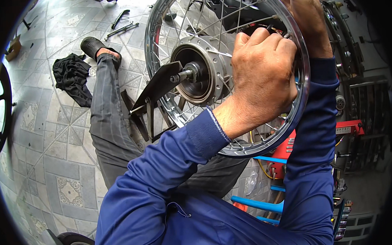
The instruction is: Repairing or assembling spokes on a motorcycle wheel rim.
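A spoked motorcycle wheel point(306, 82) with a shiny metal rim stands in front of me. Its axle point(185, 75) rests at a dark metal stand point(158, 87). My left hand point(265, 70) reaches across the spokes and is closed in a fist against the inner right side of the rim. What its fingers hold is hidden beneath them. Behind the rim at the upper right is my right hand point(303, 8), close to the rim's outer side. Its fingers are largely hidden or cut off by the top edge. The wheel's hub point(222, 65) shows left of my left hand.
My legs spread around the stand on a tiled floor point(70, 170). A black cloth point(71, 75) and wrenches point(121, 31) lie at the left and far left. Red equipment point(283, 149) and a blue frame point(259, 203) stand at the right. Another wheel point(3, 112) is at the left edge.
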{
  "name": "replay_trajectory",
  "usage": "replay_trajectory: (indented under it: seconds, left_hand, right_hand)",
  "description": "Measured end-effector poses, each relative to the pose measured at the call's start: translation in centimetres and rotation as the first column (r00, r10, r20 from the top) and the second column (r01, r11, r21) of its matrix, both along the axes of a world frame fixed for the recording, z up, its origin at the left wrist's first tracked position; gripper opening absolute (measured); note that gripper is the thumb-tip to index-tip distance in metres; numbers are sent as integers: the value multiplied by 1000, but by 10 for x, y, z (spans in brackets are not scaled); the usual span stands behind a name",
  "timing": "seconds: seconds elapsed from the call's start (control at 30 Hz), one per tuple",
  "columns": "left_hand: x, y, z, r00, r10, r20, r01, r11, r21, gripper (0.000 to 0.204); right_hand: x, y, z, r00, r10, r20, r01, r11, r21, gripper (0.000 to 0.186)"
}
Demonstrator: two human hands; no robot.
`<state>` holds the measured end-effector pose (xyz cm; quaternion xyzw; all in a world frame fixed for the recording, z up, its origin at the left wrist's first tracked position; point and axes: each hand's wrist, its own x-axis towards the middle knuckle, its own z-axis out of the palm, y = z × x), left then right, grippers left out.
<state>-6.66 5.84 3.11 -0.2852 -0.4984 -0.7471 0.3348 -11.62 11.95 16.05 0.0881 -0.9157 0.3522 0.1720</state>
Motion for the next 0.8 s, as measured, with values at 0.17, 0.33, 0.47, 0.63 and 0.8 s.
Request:
replay_trajectory:
  seconds: [0.17,0.33,0.47,0.63,0.8]
  left_hand:
    - [9,-9,-3,1000,-8,20,10,993,-116,15]
    - [10,-11,4,998,6,60,2,992,-130,17]
    - [6,-6,5,998,-14,67,21,995,-93,17]
    - [14,-4,0,998,-7,58,14,993,-117,16]
    - [11,-3,4,996,8,91,-1,997,-72,16]
  right_hand:
    - [-1,-6,1,995,87,50,-86,996,-21,96]
    - [8,-16,-1,997,-72,-27,73,997,17,97]
    - [11,-15,0,997,-75,-29,76,997,31,98]
    - [9,-12,-2,997,-67,-34,67,998,7,100]
    - [10,-12,1,996,-85,-34,86,995,52,100]
